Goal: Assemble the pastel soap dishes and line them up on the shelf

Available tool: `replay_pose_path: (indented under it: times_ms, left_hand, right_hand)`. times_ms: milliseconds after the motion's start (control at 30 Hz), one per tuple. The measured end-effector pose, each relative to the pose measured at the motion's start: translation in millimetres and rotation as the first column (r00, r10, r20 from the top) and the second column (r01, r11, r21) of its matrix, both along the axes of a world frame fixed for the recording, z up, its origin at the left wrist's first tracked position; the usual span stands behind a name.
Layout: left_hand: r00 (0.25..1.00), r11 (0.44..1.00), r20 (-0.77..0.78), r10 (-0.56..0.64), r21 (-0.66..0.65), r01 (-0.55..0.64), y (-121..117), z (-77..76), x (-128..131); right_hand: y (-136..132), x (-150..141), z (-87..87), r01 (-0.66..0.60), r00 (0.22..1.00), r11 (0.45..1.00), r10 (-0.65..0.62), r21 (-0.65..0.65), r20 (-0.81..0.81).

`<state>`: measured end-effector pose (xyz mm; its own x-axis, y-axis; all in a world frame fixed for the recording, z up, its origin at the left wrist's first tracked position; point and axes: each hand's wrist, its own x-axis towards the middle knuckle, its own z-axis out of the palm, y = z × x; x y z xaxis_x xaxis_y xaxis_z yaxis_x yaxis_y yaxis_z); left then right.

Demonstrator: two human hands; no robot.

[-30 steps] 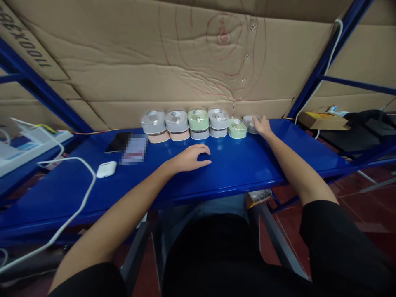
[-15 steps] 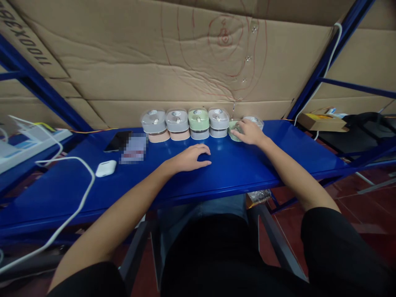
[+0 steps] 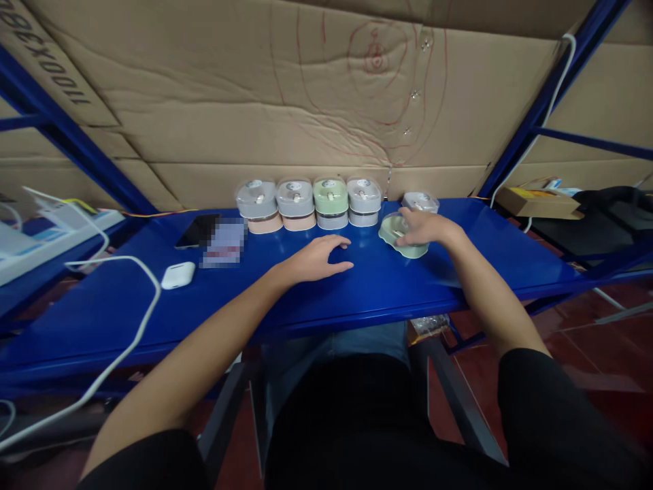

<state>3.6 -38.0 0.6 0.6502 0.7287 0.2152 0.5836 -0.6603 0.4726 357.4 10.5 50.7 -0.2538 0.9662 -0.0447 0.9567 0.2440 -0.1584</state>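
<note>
My right hand [image 3: 421,228] grips a pale green lidded container [image 3: 392,238] from above, tipped and partly covered by my fingers. Just behind it, a grey container with a clear lid [image 3: 426,203] stands on the blue table [image 3: 326,303]. My left hand [image 3: 321,258] holds nothing, thumb and fingers apart, low over the table's middle. Beyond that hand, a row of stacked containers lines the back: grey on pink at the left [image 3: 262,203], grey on pink beside it [image 3: 298,201], green on grey [image 3: 331,199] and grey on grey [image 3: 364,202].
A white earbud case [image 3: 178,275], a black phone [image 3: 196,231] and a blurred flat item [image 3: 224,243] lie on the left. A white cable [image 3: 147,313] loops over the left side. Cardboard [image 3: 229,102] walls off the back; blue posts [image 3: 551,95] flank it.
My right hand has drawn the green container away from the back row, forward and slightly right, tilting it. The grey one behind shows more fully. My left hand stays nearly in place.
</note>
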Motion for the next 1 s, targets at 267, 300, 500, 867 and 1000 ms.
replay_pose_path:
  times_ms: [267,300,500,867,1000]
  left_hand:
    - [0.977,0.999,0.215,-0.003,-0.050,0.014,2,-7.3,2]
    - [0.971,0.998,0.239,-0.031,-0.043,0.042,2,-6.8,2]
    - [0.974,0.996,0.214,-0.081,-0.021,0.087,1,-0.9,-3]
    - [0.989,0.996,0.119,-0.090,-0.003,0.091,0,0.5,-3]
    - [0.990,0.997,0.127,0.057,0.038,-0.062,11,5.5,-14]
  right_hand:
    - [-28,-47,-10.9,-0.594,0.693,0.795,0.582,0.121,-0.425]
    - [-31,-53,-11.2,-0.603,0.657,0.784,0.594,0.150,-0.464]
    - [-17,-27,-5.7,-0.450,0.735,0.878,0.468,0.162,-0.491]
    - [12,15,-21.1,-0.221,0.935,0.975,0.208,-0.013,-0.288]
    - [12,16,-21.6,-0.225,0.939,0.974,0.214,-0.009,-0.268]
